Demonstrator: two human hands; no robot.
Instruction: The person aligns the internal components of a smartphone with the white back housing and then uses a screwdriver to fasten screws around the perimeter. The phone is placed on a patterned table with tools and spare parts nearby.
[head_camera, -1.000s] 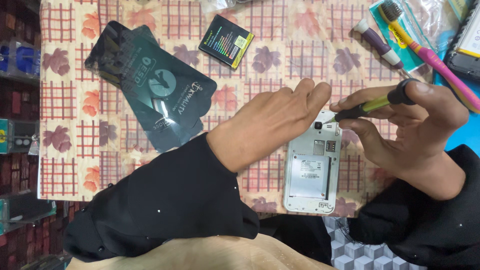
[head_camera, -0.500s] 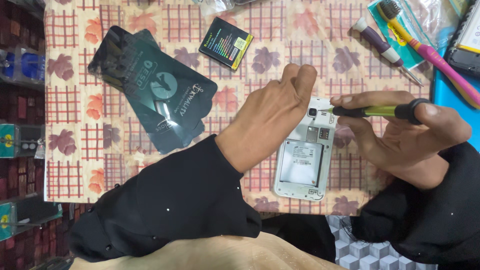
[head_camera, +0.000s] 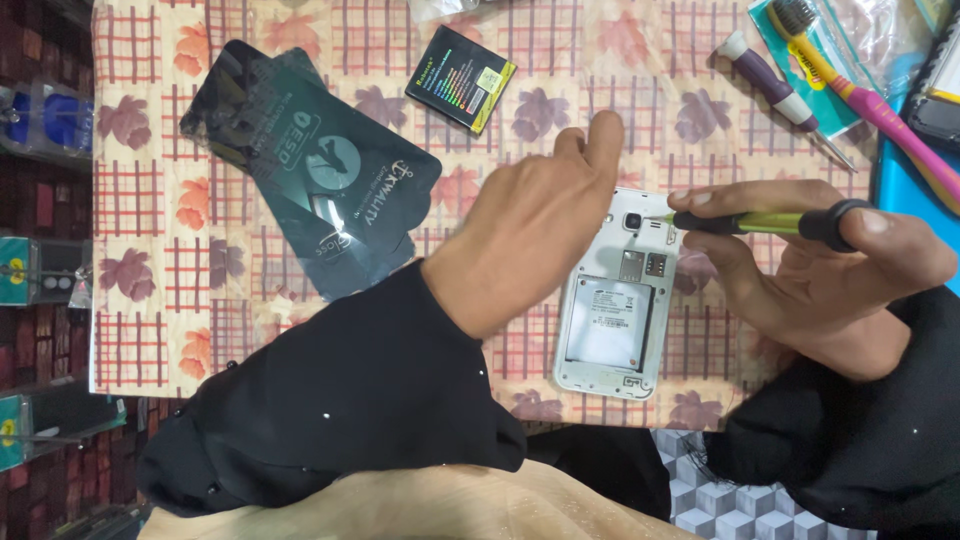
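Gripping a green-and-black screwdriver (head_camera: 760, 222) in your right hand (head_camera: 830, 280), you have its fingers clamped around the handle, thumb pressed along the top and the black cap against the base of a finger. The shaft lies nearly level, pointing toward your left, and its tip sits at the upper edge of a white phone (head_camera: 615, 300), just beside the camera lens.

The phone lies face down on the bench (head_camera: 150, 200), which is covered by a cloth with red checks and leaf prints. Its back cover is off, so the empty battery bay and card slots show. It rests near the front edge of the bench, between your two hands.

Your left hand (head_camera: 530, 250) hovers over the phone's left side, fingers loosely curled together with the index finger raised; whether the fingertips touch the phone cannot be told, and it holds nothing you can see.

Well apart to the left lies a dark anti-static bag (head_camera: 320, 190). Above the phone, a small black battery (head_camera: 460, 78) sits on the cloth. At the top right lie a purple-and-white screwdriver (head_camera: 775, 90) and a pink-and-yellow toothbrush (head_camera: 860, 95).
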